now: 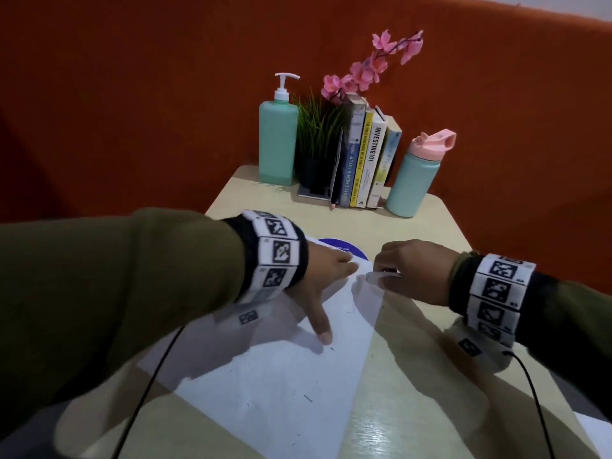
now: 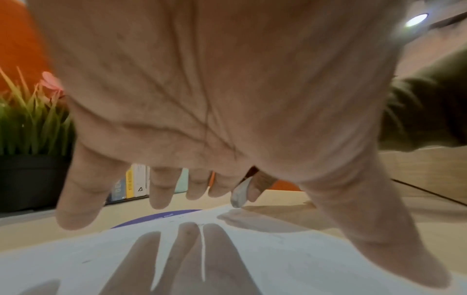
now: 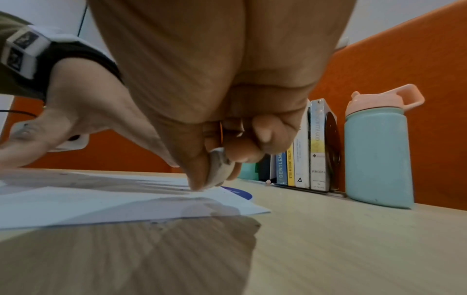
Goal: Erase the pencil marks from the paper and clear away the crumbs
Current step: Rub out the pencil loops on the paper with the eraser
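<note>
A white sheet of paper (image 1: 291, 385) lies on the beige table (image 1: 414, 376), with small dark eraser crumbs scattered over it. My left hand (image 1: 318, 283) presses flat on the paper's far part, fingers spread and thumb stretched toward me. My right hand (image 1: 407, 270) pinches a worn grey-white eraser (image 1: 381, 276) at the paper's far right corner. The eraser (image 3: 218, 169) touches the paper (image 3: 101, 203) between thumb and fingertips. In the left wrist view the eraser (image 2: 240, 192) shows past my straight fingers (image 2: 161, 189) above the sheet (image 2: 278, 249).
At the table's far edge stand a teal pump bottle (image 1: 277, 140), a potted plant with pink flowers (image 1: 318, 134), a row of books (image 1: 364, 157) and a teal bottle with pink lid (image 1: 415, 173). A blue round sticker (image 1: 344, 248) lies under the paper's far corner. An orange partition stands behind.
</note>
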Demonstrator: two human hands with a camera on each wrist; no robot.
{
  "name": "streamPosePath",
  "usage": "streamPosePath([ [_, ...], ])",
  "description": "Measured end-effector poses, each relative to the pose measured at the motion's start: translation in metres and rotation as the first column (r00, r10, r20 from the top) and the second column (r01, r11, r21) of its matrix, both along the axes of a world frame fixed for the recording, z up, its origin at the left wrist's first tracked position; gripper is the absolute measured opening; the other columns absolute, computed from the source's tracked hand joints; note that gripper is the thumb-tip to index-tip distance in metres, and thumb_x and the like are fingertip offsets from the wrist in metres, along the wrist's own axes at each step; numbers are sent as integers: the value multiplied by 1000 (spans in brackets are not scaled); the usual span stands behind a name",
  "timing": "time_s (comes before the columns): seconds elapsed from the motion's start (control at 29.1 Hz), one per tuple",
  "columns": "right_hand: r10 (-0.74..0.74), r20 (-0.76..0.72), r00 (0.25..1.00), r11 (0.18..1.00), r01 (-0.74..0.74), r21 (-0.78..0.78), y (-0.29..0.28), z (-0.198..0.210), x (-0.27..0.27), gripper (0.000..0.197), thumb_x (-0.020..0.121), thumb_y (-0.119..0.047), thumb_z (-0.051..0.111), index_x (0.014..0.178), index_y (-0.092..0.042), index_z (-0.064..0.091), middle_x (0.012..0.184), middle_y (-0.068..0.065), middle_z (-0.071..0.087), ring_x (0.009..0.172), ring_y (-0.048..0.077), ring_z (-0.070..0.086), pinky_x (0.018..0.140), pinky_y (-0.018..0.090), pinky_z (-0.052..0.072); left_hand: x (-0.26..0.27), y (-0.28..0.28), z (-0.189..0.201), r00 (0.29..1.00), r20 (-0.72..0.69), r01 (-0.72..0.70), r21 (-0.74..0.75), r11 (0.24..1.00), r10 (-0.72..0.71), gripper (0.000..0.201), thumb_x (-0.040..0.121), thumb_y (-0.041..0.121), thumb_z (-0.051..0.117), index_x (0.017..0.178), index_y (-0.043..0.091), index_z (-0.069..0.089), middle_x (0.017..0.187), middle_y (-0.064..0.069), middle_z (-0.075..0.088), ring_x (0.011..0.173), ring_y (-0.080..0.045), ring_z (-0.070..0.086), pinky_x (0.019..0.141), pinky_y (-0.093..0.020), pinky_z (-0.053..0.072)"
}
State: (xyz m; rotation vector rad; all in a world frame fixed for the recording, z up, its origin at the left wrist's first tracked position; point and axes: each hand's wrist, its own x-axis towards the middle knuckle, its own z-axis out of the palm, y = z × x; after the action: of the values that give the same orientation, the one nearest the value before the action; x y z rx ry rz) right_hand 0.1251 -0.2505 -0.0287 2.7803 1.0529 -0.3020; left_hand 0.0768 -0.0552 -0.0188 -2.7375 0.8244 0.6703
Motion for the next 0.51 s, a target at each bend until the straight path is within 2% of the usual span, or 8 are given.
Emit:
streamPosePath([
  [0.17,8,56,998,994,-1,-114,15,2,9,18,93,-34,48,99,-25,62,99,-5,57,90,19,58,80,40,53,22,-2,-18,999,-37,-4,113,994,8,130,68,78,65,156,19,-11,164,0,-13,151,-25,-2,119,-49,8],
  [0.24,76,59,995,985,-66,-161,18,-2,1,19,93,-30,48,104,-24,62,104,-4,57,93,20,59,80,37,52,24,1,-23,1000,-31,3,117,993,1,130,68,79,63,155,20,-13,163,1,-16,151,-24,-5,119,-49,6],
  [0.38,222,-58,973,949,-229,-218,20,-10,-31,24,96,-33,41,109,-24,59,108,-5,53,94,22,58,79,34,50,26,4,-29,1000,-23,2,106,994,1,132,65,82,62,154,22,-15,163,3,-18,151,-23,-7,119,-49,7],
  [0.51,118,64,991,976,-104,-190,25,0,4,22,97,-31,44,109,-23,61,108,-3,58,92,19,58,81,37,53,27,4,-30,1000,-20,18,110,994,-16,131,67,82,60,154,20,-15,163,0,-18,151,-26,-7,118,-50,6],
])
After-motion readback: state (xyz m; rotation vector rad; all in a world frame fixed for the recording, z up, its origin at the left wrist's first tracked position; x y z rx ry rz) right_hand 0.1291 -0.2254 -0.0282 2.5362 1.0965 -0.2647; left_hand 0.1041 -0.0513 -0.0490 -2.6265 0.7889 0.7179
